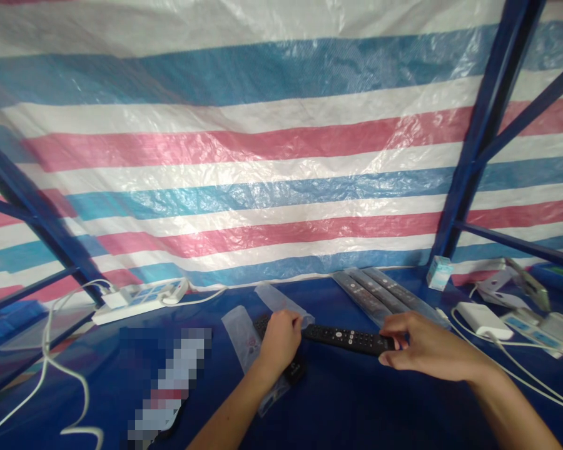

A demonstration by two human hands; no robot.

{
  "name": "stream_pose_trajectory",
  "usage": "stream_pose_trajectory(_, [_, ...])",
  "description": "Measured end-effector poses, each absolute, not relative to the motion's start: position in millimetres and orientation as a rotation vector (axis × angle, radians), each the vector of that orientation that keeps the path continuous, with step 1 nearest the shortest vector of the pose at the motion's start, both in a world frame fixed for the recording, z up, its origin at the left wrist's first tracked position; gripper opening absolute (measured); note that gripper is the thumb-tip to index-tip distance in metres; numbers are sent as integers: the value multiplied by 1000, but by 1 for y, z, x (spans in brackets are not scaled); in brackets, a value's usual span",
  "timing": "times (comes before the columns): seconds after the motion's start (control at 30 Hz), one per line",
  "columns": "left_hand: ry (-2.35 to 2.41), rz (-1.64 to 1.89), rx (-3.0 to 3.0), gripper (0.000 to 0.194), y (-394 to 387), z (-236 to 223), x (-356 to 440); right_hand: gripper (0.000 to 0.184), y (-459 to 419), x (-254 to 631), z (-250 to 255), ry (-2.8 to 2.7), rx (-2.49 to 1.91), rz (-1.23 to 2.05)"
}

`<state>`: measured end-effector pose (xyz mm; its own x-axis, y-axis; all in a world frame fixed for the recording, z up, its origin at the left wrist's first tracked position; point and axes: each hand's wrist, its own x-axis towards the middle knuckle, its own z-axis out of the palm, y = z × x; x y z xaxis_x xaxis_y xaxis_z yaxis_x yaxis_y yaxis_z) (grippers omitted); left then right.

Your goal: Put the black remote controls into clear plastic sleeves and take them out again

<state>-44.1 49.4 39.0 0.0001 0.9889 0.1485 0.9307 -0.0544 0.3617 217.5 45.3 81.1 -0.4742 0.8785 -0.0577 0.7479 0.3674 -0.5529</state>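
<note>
Between my hands lies a black remote control (342, 337), its buttons facing up. My right hand (420, 347) pinches its right end between thumb and fingers. My left hand (281, 337) is closed on a clear plastic sleeve (278, 299) at the remote's left end; whether that end is inside the sleeve cannot be made out. Under my left hand and wrist, partly hidden, a second black remote (296, 370) rests on the blue table (351, 406). Beside it lies another clear plastic sleeve (238, 326).
Several sleeved remotes (368, 292) lie side by side at the back. A power strip (145, 299) with white cables sits at the left. On the right are a small box (440, 273), a white adapter (484, 320) and a stand (497, 287). A pixelated object (173, 381) lies front left.
</note>
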Motion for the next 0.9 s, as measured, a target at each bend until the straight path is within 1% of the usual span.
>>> stream_pose_trajectory(0.2, [2009, 522, 2096, 31, 48, 37, -44, 18, 47, 210, 75, -2364, -1417, 711])
stream_pose_trajectory(0.43, [1973, 487, 2172, 32, 45, 27, -36, 20, 48, 186, 64, -2351, -1486, 552])
stream_pose_trajectory(0.67, [1913, 544, 2260, 31, 41, 25, -31, 22, 47, 158, 41, -2408, -1570, 352])
stream_pose_trajectory(0.83, [1796, 576, 2315, 31, 36, 21, -23, 23, 46, 137, 30, -2385, -1569, 329])
stream_pose_trajectory(0.9, [1767, 577, 2321, 30, 34, 20, -20, 22, 48, 139, 28, -2386, -1516, 388])
